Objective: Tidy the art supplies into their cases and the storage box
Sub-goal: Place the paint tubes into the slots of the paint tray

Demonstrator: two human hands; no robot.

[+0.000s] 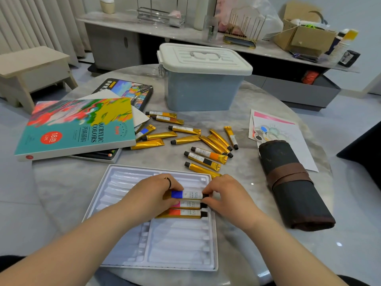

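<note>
A white moulded tray (127, 230) lies at the table's near edge. Three gold paint tubes sit in its right-hand slots: a blue-banded tube (186, 194), a pink-banded one (188, 204) and a red-banded one (185, 213). My left hand (152, 195) grips the flat end of the blue-banded tube. My right hand (224, 196) pinches its black cap end. Several more gold tubes (198, 141) lie scattered mid-table. The acrylic colours case lid (74, 126) rests at the left. A blue storage box with a white lid (203, 79) stands closed at the back.
A dark rolled brush case with a brown strap (292, 186) lies at the right, on paper sheets with a paint palette (268, 133). A coloured-pencil tin (127, 89) and an open pencil tray (101, 155) lie under the lid. A wooden stool (35, 69) stands left.
</note>
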